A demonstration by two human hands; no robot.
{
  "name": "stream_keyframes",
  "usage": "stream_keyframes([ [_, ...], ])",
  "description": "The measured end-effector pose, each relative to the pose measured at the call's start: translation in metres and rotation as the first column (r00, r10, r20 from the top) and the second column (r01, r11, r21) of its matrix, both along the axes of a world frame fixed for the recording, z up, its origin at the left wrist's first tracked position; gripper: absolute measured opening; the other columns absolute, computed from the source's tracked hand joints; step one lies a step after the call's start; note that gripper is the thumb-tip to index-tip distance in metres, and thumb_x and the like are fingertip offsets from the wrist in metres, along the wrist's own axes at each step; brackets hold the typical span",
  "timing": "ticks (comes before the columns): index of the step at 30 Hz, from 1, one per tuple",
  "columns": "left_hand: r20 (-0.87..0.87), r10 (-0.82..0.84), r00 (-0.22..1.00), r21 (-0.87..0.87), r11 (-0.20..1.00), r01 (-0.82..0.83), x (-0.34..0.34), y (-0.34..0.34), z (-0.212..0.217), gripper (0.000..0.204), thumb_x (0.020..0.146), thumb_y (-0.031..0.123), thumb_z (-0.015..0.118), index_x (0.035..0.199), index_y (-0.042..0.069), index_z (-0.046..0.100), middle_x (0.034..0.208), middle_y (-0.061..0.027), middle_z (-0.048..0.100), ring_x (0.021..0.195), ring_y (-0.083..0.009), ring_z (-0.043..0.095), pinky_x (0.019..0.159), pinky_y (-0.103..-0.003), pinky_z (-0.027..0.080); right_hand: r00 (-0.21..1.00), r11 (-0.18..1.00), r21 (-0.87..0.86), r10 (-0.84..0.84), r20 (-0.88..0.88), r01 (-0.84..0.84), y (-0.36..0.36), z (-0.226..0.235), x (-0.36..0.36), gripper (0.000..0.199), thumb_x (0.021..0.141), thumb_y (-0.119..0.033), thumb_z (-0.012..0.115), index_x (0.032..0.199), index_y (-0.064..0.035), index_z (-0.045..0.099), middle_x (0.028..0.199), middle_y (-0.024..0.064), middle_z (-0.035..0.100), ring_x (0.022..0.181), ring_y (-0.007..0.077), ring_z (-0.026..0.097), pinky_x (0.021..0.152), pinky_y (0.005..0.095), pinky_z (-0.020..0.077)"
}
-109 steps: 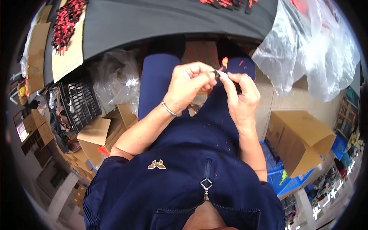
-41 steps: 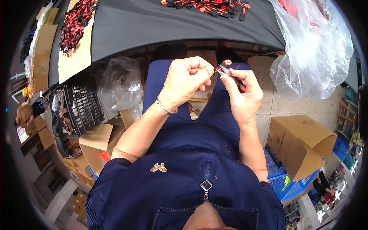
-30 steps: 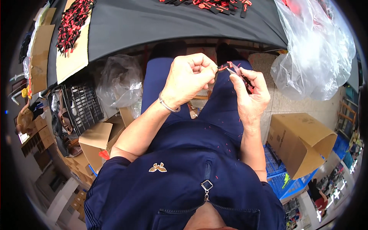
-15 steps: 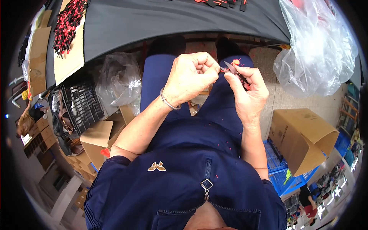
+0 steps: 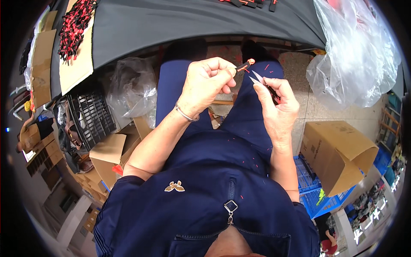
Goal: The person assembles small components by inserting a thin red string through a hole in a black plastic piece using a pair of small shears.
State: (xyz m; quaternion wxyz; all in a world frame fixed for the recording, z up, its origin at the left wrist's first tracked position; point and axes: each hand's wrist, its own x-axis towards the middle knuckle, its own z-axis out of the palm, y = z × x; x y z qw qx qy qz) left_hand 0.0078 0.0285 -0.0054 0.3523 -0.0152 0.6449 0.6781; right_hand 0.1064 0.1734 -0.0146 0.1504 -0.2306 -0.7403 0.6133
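Pinched between the thumb and fingers of my left hand (image 5: pixel 209 81) is a small black strap (image 5: pixel 243 67) with a red cord end and loose red threads. It points right, over my right thigh. My right hand (image 5: pixel 278 100) is closed around a pair of thread snips (image 5: pixel 267 88), dark in the handle, their two pointed blades parted. The blade tips sit just below and right of the strap's end, apart from it. My fingers partly hide the snips' handle. Short red thread clippings (image 5: pixel 267 67) lie scattered on my dark blue trousers and top.
A black-covered table (image 5: pixel 201 21) spans the far side, with a heap of black-and-red straps (image 5: pixel 77 32) on cardboard at left and more straps (image 5: pixel 248 3) at the far edge. Clear plastic bags (image 5: pixel 353 55), a cardboard box (image 5: pixel 338 150), blue crates (image 5: pixel 308 175) and a black crate (image 5: pixel 90 113) surround me.
My left hand has turned, bringing the strap into view beyond its fingertips. My right hand has lowered slightly, with the snips now apart from the strap. More red clippings show on my right thigh.
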Motion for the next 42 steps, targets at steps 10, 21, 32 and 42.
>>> stream_keyframes([
  [10, 0.001, -0.050, 0.999, 0.010, 0.999, 0.050, 0.002, 0.002, 0.004, 0.012, 0.084, 0.011, 0.061, 0.088, 0.000, 0.065, 0.067, -0.0023, 0.062, 0.054, -0.0039, 0.053, 0.052, -0.016, 0.042, 0.994, 0.921, 0.389, 0.052, -0.092, -0.012, 0.002, -0.009, -0.008, 0.021, 0.070, -0.008, 0.077, 0.084, -0.0019, 0.062, 0.072, 0.0076, 0.064, 0.061, 0.0168, 0.061, 0.057, 0.0269, 0.0482],
  [21, 0.037, -0.211, 0.977, -0.060, 0.975, 0.213, -0.010, 0.002, 0.005, 0.012, 0.082, 0.011, 0.059, 0.084, 0.001, 0.066, 0.065, -0.0022, 0.061, 0.053, -0.0033, 0.053, 0.050, -0.016, 0.042, 0.972, 0.741, 0.671, 0.182, -0.146, -0.038, 0.012, -0.008, -0.012, 0.024, 0.066, -0.014, 0.079, 0.080, -0.0049, 0.062, 0.069, 0.0031, 0.063, 0.058, 0.0174, 0.056, 0.052, 0.0283, 0.0454],
  [32, 0.062, -0.217, 0.974, -0.004, 0.976, 0.217, -0.015, -0.001, -0.003, 0.011, 0.082, 0.010, 0.059, 0.084, 0.002, 0.066, 0.065, -0.0010, 0.061, 0.054, -0.0022, 0.052, 0.051, -0.015, 0.041, 0.970, 0.751, 0.652, 0.225, -0.097, -0.109, 0.018, -0.007, -0.015, 0.020, 0.069, -0.014, 0.078, 0.079, -0.0061, 0.062, 0.069, 0.0026, 0.062, 0.056, 0.0174, 0.055, 0.052, 0.0280, 0.0444],
  [42, -0.202, -0.238, 0.950, -0.163, 0.965, 0.207, -0.001, 0.006, -0.006, 0.007, 0.080, 0.006, 0.062, 0.082, 0.000, 0.065, 0.065, -0.0017, 0.061, 0.055, -0.0033, 0.053, 0.051, -0.018, 0.043, 0.995, 0.887, -0.462, 0.038, 0.089, 0.007, 0.016, -0.009, -0.013, 0.028, 0.080, -0.007, 0.071, 0.102, 0.0015, 0.057, 0.081, 0.0057, 0.065, 0.068, 0.0061, 0.057, 0.062, 0.0188, 0.0451],
])
